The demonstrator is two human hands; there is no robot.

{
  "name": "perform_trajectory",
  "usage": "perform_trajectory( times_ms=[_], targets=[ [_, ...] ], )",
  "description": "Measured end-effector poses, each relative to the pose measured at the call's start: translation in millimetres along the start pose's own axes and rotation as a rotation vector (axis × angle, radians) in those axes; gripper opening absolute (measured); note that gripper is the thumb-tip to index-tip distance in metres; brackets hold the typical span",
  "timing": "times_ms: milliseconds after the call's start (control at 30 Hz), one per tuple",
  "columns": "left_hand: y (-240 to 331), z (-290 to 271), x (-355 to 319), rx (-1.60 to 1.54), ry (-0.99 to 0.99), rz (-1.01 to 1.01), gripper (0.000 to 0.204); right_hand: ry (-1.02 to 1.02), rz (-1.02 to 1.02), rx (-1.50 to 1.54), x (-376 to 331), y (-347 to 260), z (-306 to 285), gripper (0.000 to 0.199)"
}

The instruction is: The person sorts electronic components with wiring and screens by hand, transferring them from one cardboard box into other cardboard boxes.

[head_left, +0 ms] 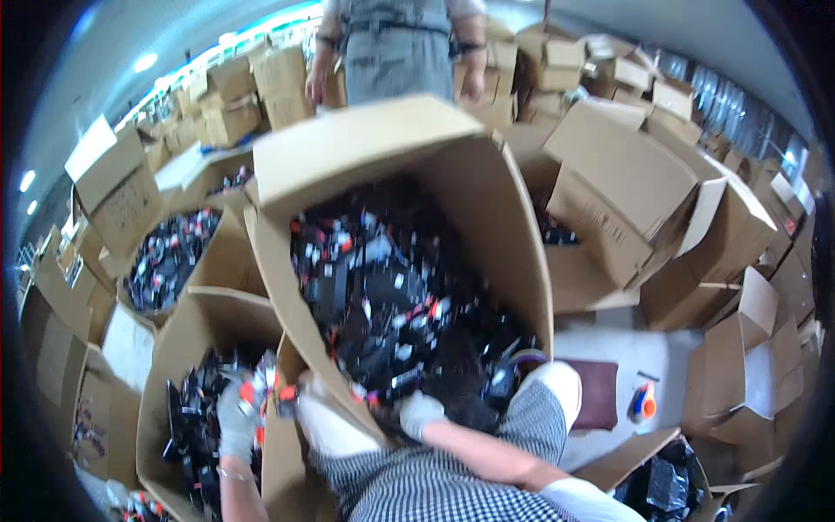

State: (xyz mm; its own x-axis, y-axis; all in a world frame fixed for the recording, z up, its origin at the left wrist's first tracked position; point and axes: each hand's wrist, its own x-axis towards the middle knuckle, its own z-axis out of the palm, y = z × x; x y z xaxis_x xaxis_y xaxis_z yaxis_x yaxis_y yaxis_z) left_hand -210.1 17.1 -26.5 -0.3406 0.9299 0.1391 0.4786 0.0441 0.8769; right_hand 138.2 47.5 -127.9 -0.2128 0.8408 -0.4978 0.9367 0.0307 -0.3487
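A large open cardboard carton stands tilted toward me between my knees, filled with a jumble of small black parts with red, orange and white bits. My right hand, in a pale glove, reaches to the heap's near edge. Its fingers are bent down against the black parts, and their tips are hidden. On the left, my gloved left hand is over a second carton of similar black parts. It is closed around a blurred cluster of orange-and-white-tipped pieces, whose exact kind I cannot make out.
Beyond the central carton stands a person in a grey apron, arms down. Another carton of black parts is at left; an open carton leans at right. On the floor lie a dark red mat and an orange-blue tape dispenser.
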Motion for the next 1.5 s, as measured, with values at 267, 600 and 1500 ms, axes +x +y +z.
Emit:
perform_trajectory(
  times_ms=[267, 600, 1500],
  targets=[
    [97, 43, -60, 0.813, 0.359, 0.464, 0.049, -0.190, -0.327, 0.062, -44, 36, -64, 0.034],
    [94, 155, -133, -0.421, -0.832, -0.067, 0.056, -0.204, -0.816, 0.686, -147, 53, -129, 0.032],
    [113, 125, -127, -0.563, -0.492, -0.279, 0.051, -0.168, -0.493, 1.252, -115, 17, -90, 0.037]
  ],
)
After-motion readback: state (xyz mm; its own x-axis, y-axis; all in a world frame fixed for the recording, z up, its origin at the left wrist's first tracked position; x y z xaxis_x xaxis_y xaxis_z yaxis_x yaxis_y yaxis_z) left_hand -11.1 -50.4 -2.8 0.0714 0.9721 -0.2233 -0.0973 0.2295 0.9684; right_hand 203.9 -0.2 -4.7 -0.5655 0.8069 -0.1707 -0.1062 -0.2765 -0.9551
